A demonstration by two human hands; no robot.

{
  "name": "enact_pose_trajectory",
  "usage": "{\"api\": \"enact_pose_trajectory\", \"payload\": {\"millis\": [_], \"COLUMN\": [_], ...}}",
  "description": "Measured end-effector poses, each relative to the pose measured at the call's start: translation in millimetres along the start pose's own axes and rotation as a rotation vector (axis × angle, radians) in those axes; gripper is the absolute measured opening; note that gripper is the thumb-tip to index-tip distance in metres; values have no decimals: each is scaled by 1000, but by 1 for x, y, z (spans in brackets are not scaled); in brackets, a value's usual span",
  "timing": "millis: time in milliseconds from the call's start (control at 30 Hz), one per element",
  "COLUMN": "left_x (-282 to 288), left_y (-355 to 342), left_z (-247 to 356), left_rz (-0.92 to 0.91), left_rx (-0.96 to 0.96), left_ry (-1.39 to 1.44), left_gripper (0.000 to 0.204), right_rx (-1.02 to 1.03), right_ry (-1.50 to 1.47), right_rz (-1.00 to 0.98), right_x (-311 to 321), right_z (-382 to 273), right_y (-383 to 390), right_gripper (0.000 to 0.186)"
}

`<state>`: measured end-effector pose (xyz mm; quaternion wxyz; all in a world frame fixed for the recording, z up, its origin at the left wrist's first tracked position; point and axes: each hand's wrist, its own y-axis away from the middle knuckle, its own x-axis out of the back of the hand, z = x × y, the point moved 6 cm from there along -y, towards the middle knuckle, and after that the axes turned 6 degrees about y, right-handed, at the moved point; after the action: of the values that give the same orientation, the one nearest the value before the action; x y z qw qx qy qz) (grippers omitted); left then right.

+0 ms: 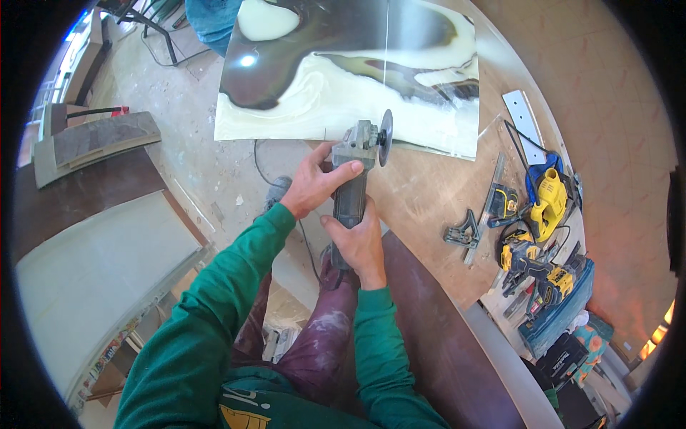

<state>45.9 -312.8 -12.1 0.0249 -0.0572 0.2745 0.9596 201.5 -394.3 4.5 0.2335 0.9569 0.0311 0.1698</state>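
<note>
Both my hands hold an angle grinder (pixel 349 193), upright in the picture with its thin cutting disc (pixel 386 137) at the upper right. My left hand (pixel 314 180) is closed round the grinder's upper body just below the gear head, thumb laid across it. Lower down, my right hand (pixel 359 243) grips the handle end, where the cord leaves. Beyond the disc lies a glossy marbled sheet (pixel 314 107) in white, brown and black, its near edge close to the grinder's head. Whether the disc touches the sheet, I cannot tell.
A combination square (pixel 464 230), a tape measure (pixel 504 202), a yellow power tool (pixel 549 204) and a yellow-black cordless tool (pixel 557 282) lie on the board at right. A cord (pixel 307 243) hangs by my legs. Stacked boards (pixel 107 143) stand at left.
</note>
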Motion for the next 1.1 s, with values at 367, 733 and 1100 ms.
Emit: {"api": "enact_pose_trajectory", "payload": {"millis": [367,733,1100], "left_x": [-3,-2,-8], "left_y": [1,-6,-7], "left_z": [5,13,21], "left_rz": [3,8,-24], "left_rx": [30,24,-3], "left_ry": [22,6,45], "left_gripper": [80,84,85], "right_rx": [-52,-12,-7], "right_ry": [13,19,10], "right_rz": [-11,1,16], "right_x": [0,0,8], "right_z": [-1,-6,-16], "right_y": [-3,-11,-10], "right_gripper": [79,80,85]}}
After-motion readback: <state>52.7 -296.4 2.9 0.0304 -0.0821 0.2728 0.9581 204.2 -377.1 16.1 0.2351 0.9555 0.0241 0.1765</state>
